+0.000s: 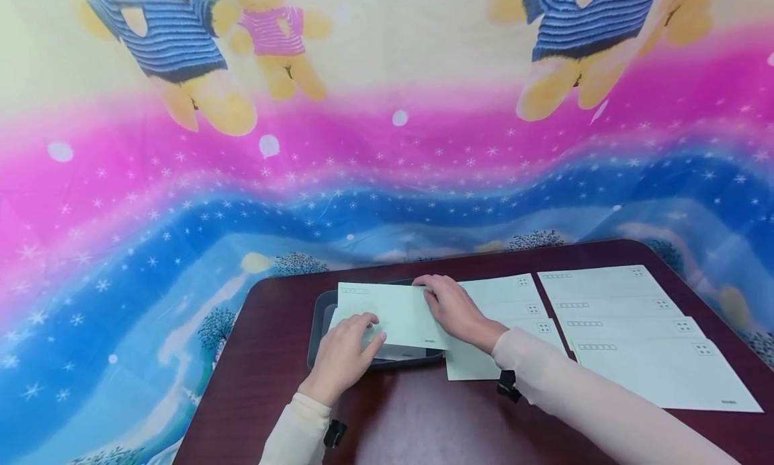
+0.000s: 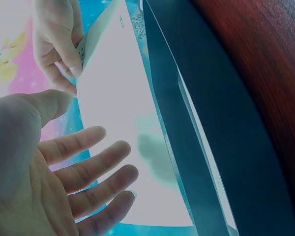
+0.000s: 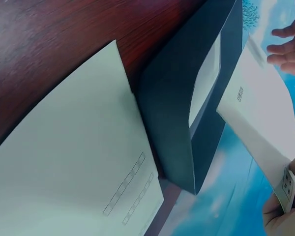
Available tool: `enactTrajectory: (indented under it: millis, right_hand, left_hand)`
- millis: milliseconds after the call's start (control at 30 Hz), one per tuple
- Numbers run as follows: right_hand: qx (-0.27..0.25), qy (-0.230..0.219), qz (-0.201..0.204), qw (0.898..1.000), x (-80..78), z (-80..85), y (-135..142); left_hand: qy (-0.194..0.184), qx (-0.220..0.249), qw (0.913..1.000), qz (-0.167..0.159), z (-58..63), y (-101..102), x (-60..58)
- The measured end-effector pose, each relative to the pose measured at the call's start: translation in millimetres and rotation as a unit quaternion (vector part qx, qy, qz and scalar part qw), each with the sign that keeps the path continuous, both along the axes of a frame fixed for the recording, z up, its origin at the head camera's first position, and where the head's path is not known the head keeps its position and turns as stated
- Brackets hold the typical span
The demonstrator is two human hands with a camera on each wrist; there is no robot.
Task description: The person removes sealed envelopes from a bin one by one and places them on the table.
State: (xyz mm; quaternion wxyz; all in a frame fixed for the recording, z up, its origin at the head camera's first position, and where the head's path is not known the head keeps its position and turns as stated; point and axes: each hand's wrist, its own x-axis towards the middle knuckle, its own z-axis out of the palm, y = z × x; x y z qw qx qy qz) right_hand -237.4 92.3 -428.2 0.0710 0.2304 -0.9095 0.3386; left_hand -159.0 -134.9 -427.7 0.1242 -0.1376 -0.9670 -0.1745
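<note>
A pale envelope with printed postcode boxes is held up over a dark grey tray. My right hand pinches its upper right corner between thumb and fingers, which the right wrist view shows as a grip on the envelope's stamp-box corner. My left hand is beside the envelope's lower left part; in the left wrist view its spread fingers hang loosely and grip nothing. Whether they touch the paper I cannot tell. Beneath the raised envelope, another envelope shows inside the tray.
Right of the tray, several overlapping envelopes form a column, partly under my right forearm. A second column of overlapping envelopes lies farther right. All rest on a dark red-brown table, with a printed cloth hanging behind it.
</note>
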Motion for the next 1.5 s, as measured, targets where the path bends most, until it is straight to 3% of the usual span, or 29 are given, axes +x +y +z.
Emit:
enactTrajectory:
  millis: [800, 1133, 1500]
  right_hand:
    - [0.0, 0.001, -0.002, 1.0, 7.5, -5.9, 52]
    - [-0.012, 0.001, 0.02, 1.0, 10.9, -6.7, 76]
    - [-0.009, -0.013, 0.009, 1.0, 13.6, -6.7, 106]
  left_hand:
    - [-0.001, -0.018, 0.9998, -0.01, 0.4, 12, 3.3]
    - [0.017, -0.013, 0.999, -0.038, 1.8, 22, 4.1]
    - [0.01, -0.019, 0.9982, -0.056, 6.9, 35, 3.7]
